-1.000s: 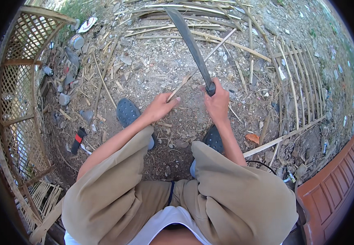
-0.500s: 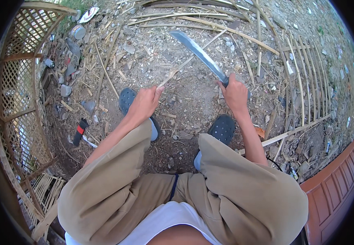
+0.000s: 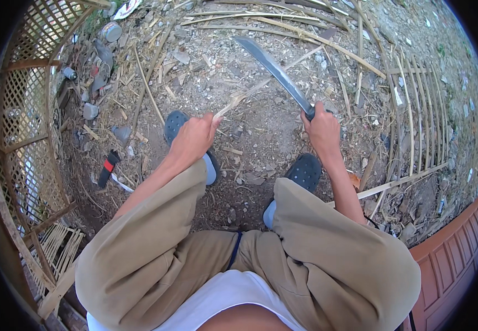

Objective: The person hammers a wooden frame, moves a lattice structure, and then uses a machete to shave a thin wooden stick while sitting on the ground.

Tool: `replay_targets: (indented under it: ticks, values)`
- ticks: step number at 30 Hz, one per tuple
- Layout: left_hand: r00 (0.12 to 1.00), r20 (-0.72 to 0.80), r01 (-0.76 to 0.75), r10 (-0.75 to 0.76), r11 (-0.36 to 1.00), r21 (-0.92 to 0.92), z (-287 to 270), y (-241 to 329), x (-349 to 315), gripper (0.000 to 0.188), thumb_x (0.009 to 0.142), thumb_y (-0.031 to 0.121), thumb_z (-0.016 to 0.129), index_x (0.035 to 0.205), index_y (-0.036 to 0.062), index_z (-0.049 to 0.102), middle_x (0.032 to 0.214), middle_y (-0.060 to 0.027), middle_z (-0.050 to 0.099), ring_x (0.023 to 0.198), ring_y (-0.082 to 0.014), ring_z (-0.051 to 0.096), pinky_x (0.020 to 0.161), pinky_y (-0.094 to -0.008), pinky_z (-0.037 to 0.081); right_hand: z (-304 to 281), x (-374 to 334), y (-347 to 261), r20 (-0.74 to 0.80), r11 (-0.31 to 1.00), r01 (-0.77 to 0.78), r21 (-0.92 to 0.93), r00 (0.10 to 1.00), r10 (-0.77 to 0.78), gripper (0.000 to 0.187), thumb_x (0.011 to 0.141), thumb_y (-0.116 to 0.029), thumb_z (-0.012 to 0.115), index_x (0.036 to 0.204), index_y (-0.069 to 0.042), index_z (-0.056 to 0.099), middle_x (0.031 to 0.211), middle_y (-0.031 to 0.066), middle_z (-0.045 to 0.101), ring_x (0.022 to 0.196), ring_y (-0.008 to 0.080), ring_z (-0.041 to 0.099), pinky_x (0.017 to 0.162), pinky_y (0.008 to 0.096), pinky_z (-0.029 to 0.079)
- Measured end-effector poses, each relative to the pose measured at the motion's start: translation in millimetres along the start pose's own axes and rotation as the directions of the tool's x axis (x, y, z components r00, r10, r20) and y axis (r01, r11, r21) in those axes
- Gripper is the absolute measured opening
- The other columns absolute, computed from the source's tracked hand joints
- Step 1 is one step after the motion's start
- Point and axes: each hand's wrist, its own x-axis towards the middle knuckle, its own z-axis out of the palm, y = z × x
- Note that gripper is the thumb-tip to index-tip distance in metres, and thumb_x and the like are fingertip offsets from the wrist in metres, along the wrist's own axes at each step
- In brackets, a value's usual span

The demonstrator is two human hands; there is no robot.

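My left hand (image 3: 192,138) is closed on the near end of a thin, pale wooden strip (image 3: 258,86), which looks splintered close to my fingers. The strip slants away to the far right, passing behind the blade. In my right hand (image 3: 323,131) I grip the dark handle of a machete (image 3: 280,75). Its long, slightly curved blade is raised and points to the far left, crossing the strip in the view. Whether blade and strip touch, I cannot tell.
Long wooden strips (image 3: 305,34) lie beyond my hands. A slatted wooden frame (image 3: 420,118) is at the right, and lattice panels (image 3: 32,99) stand at the left. A black and red sheath-like object (image 3: 108,168) lies near my left foot. Reddish-brown panelled wood (image 3: 451,259) is at lower right.
The machete's tip has shifted slightly farther away and the blade has tilted a little more upright. The whole view has moved slightly. Both hands keep their grip.
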Motion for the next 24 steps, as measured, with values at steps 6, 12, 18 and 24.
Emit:
replay_targets:
  ticks: [6, 12, 18, 24]
  values:
    - [0.998, 0.052, 0.036, -0.039, 0.998, 0.049, 0, -16, -7, 0.045, 0.113, 0.035, 0.054, 0.099, -0.0057, 0.066, 0.078, -0.0335, 0.068, 0.081, -0.0563, 0.069, 0.072, -0.0631, 0.055, -39, 35, 54, -0.118, 0.954, -0.282, 0.098, 0.949, 0.292, 0.045, 0.103, -0.040, 0.071, 0.102, 0.005, 0.067, 0.078, 0.0310, 0.072, 0.080, 0.0521, 0.073, 0.074, 0.0586, 0.058]
    - [0.999, 0.049, -0.012, 0.015, 0.998, -0.066, -1, -4, -1, 0.045, 0.113, 0.034, 0.053, 0.098, -0.0068, 0.066, 0.076, -0.0343, 0.067, 0.080, -0.0571, 0.068, 0.071, -0.0624, 0.054, -33, -9, -11, -0.011, 0.997, -0.004, 0.077, 1.000, 0.005, 0.038, 0.099, -0.033, 0.075, 0.102, 0.003, 0.062, 0.076, 0.0299, 0.071, 0.076, 0.0517, 0.072, 0.069, 0.0594, 0.056]
    - [0.995, 0.094, -0.037, 0.040, 0.999, -0.040, 6, -7, -5, 0.046, 0.113, 0.033, 0.054, 0.095, -0.0071, 0.065, 0.075, -0.0340, 0.066, 0.079, -0.0565, 0.067, 0.069, -0.0607, 0.053, -11, 20, 53, -0.059, 0.988, -0.136, -0.071, 0.990, 0.132, 0.033, 0.098, -0.027, 0.074, 0.101, 0.004, 0.062, 0.081, 0.0297, 0.072, 0.083, 0.0516, 0.073, 0.075, 0.0606, 0.057]
    - [0.995, 0.099, -0.017, 0.027, 0.995, -0.095, 13, -25, -7, 0.049, 0.114, 0.035, 0.053, 0.094, -0.0080, 0.065, 0.075, -0.0350, 0.065, 0.079, -0.0577, 0.066, 0.068, -0.0606, 0.053, -65, 14, 41, -0.114, 0.951, -0.269, 0.150, 0.951, 0.287, 0.028, 0.099, -0.022, 0.072, 0.099, 0.004, 0.066, 0.084, 0.0298, 0.073, 0.086, 0.0512, 0.074, 0.077, 0.0587, 0.057]
